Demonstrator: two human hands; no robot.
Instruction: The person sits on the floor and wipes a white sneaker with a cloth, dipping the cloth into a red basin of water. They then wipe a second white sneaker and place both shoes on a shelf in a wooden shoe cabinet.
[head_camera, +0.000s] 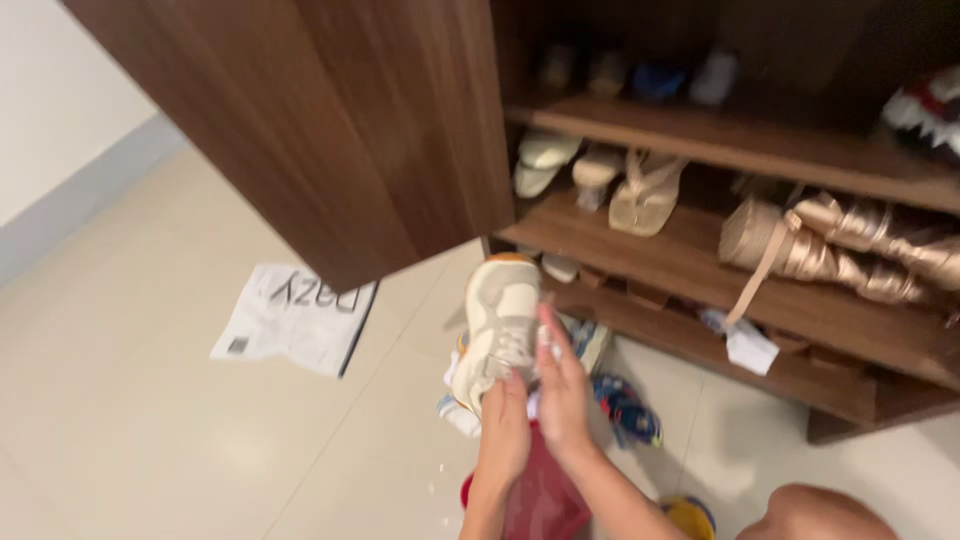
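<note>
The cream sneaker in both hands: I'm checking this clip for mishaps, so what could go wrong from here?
1. The cream sneaker is held by its lower end between the left hand and right hand; it could slip onto the shoes on the floor.
2. The open cabinet door hangs close above; lifting the sneaker may knock it.
3. The paper sheet on the glossy tiles might slide underfoot.

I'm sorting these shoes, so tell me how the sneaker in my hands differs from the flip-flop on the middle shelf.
The sneaker is a closed, laced, bulky shoe; the flip-flop is open and flat with thin straps. The sneaker is cream with an orange edge at the toe; the flip-flop is plain beige. The sneaker is held up over the floor by the left hand and right hand; the flip-flop rests untouched on the shelf. Both are light-coloured.
</note>
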